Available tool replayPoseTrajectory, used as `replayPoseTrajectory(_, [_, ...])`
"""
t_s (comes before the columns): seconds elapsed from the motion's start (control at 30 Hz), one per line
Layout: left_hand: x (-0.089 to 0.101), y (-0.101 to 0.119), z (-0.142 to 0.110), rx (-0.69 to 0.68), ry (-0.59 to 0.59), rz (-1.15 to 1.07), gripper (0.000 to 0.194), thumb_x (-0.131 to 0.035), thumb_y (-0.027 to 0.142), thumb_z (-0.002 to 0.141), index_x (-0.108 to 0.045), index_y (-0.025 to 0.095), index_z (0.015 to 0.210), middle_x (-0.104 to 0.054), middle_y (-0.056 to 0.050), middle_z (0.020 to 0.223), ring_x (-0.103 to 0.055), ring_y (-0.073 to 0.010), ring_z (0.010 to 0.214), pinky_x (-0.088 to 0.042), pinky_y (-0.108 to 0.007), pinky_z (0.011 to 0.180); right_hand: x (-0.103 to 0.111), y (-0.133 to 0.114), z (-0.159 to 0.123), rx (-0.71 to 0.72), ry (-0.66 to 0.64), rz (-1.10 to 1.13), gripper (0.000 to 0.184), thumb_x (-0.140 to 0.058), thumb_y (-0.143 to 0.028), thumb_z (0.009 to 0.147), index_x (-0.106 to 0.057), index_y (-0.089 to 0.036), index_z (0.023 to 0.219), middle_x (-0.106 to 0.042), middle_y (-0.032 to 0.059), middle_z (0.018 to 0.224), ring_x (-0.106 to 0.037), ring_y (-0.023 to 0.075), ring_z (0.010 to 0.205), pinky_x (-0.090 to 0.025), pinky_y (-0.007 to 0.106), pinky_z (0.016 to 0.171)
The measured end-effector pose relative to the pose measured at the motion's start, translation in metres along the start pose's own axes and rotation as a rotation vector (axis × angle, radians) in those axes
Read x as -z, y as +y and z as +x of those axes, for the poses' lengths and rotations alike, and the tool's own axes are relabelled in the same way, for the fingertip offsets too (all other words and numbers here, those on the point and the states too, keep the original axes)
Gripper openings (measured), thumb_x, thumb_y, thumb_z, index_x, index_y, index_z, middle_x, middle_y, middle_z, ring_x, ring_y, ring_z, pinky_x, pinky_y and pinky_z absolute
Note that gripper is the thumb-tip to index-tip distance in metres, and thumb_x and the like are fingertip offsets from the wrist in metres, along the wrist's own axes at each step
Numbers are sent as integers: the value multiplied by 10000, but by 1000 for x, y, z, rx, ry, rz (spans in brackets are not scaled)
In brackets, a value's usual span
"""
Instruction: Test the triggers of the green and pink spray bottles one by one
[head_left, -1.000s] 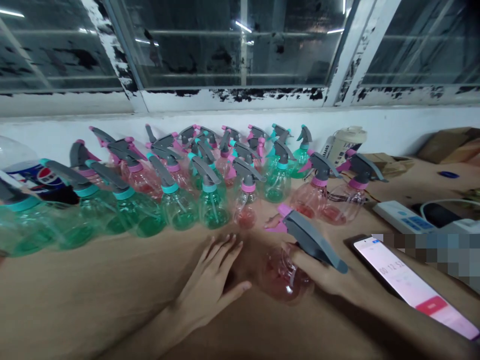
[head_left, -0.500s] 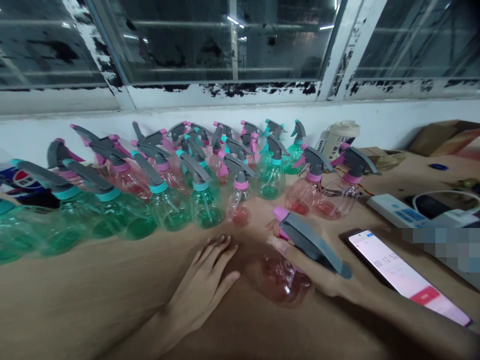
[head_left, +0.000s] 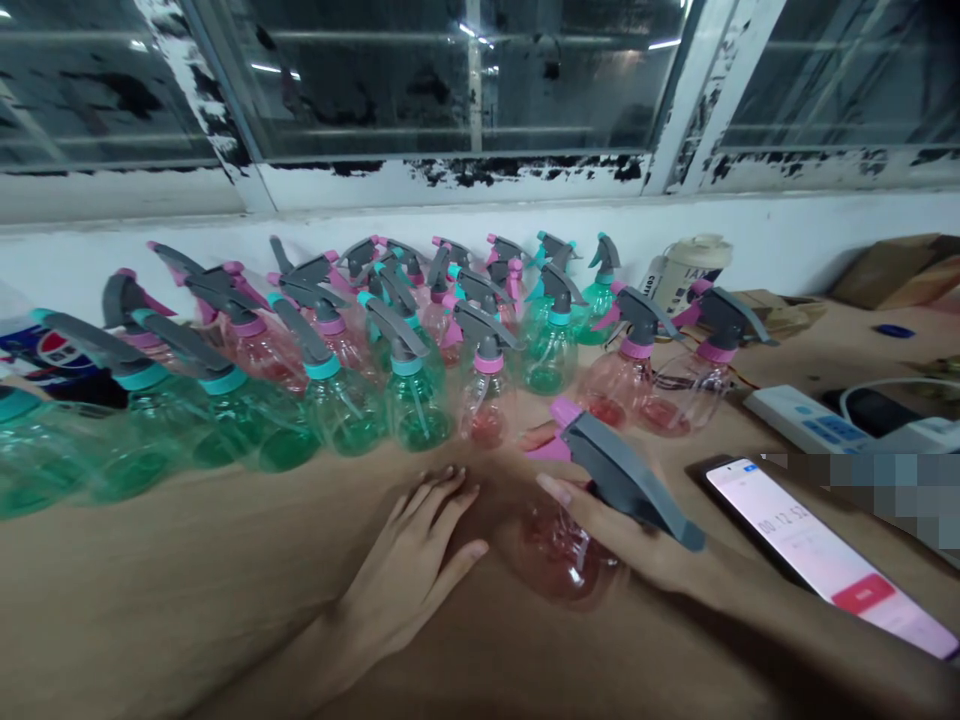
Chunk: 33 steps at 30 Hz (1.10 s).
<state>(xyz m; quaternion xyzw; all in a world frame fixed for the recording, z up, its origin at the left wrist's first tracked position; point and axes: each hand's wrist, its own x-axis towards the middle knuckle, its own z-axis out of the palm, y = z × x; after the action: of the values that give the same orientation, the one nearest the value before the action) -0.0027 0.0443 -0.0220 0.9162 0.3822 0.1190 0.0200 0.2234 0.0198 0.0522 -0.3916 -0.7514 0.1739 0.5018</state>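
Observation:
My right hand (head_left: 615,520) is closed around the neck of a pink spray bottle (head_left: 566,560) with a grey and pink trigger head. One finger shows by its pink trigger; the bottle's base appears to rest on the table. To its left my left hand (head_left: 420,550) lies on the tabletop with fingers stretched and nothing in it. A smaller-looking pink spray bottle (head_left: 487,410) and a green spray bottle (head_left: 420,415) stand just beyond the hands.
Several more green and pink spray bottles (head_left: 345,420) line the wall side. On the right lie a phone (head_left: 810,550) showing a timer and a white power strip (head_left: 810,420). A coffee cup (head_left: 694,270), a cardboard box (head_left: 900,270) and a Pepsi bottle (head_left: 56,350) are farther out.
The view shifted a little rightward, then back. My right hand's fingers moved slightly on the bottle's neck and trigger, with the bottle staying in place. My left hand stays flat on the table.

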Motion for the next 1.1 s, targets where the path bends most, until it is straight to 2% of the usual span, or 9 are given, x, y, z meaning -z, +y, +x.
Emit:
replayPoseTrajectory(0.23, [-2,0,0,9,4,7,464,-323,478,942,-410,191,1296,-449,-97,1353,-398,-263,1240,-365,-477,968,3,-3,3,-42,-35,-24,41,-569,-261,790,-547,-245,820,-607,25,792,-603,187,779,-494,354,717])
replayPoseTrajectory(0.4, [-2,0,1,-6,11,17,454,-334,467,945,-414,185,1292,-453,-83,1353,-387,-243,1248,-322,-452,1008,0,-1,0,-174,-59,-13,165,-506,-344,838,-532,-220,732,-589,16,740,-585,158,719,-478,321,676])
replayPoseTrajectory(0.53, [-1,0,1,-15,-4,17,447,-305,446,958,-408,173,1296,-453,-81,1354,-373,-234,1259,-302,-450,1023,0,0,-5,-259,-64,-43,224,-505,-389,833,-509,-219,686,-535,-14,646,-539,130,580,-471,303,601])
replayPoseTrajectory(0.6, [0,0,1,-19,-12,17,449,-305,445,959,-406,167,1296,-449,-81,1358,-363,-227,1265,-289,-445,1034,1,0,-6,-277,-60,-36,231,-501,-407,836,-523,-222,699,-547,-11,649,-561,138,601,-486,313,627])
replayPoseTrajectory(0.7, [0,0,1,-12,-17,19,455,-313,449,956,-394,167,1305,-445,-78,1362,-364,-224,1264,-287,-442,1037,3,0,-6,-247,-81,-19,190,-511,-408,836,-586,-235,810,-638,27,790,-622,181,759,-501,344,717])
replayPoseTrajectory(0.77, [0,0,1,-6,-16,21,456,-322,453,953,-392,171,1305,-447,-77,1360,-369,-227,1260,-289,-448,1035,3,0,-6,-206,-93,-28,178,-529,-405,824,-609,-251,868,-658,35,833,-633,193,771,-509,349,694])
replayPoseTrajectory(0.9, [0,1,1,-7,-2,23,456,-341,448,949,-390,173,1309,-453,-78,1356,-379,-228,1255,-289,-453,1034,3,1,-8,-193,-61,-68,169,-541,-405,810,-619,-261,852,-636,20,733,-626,190,688,-498,330,577])
replayPoseTrajectory(1.0, [-2,2,1,2,19,26,453,-375,440,938,-400,172,1304,-461,-81,1348,-394,-230,1244,-309,-445,1024,2,3,-7,-144,-16,-104,136,-560,-394,788,-592,-262,789,-582,-10,633,-564,156,538,-448,297,457])
replayPoseTrajectory(1.1, [-4,2,2,-3,36,42,438,-415,392,929,-404,170,1306,-467,-75,1346,-400,-227,1242,-314,-437,1023,2,1,-6,-110,9,-135,126,-542,-383,796,-554,-262,763,-552,-23,616,-508,138,481,-439,297,451])
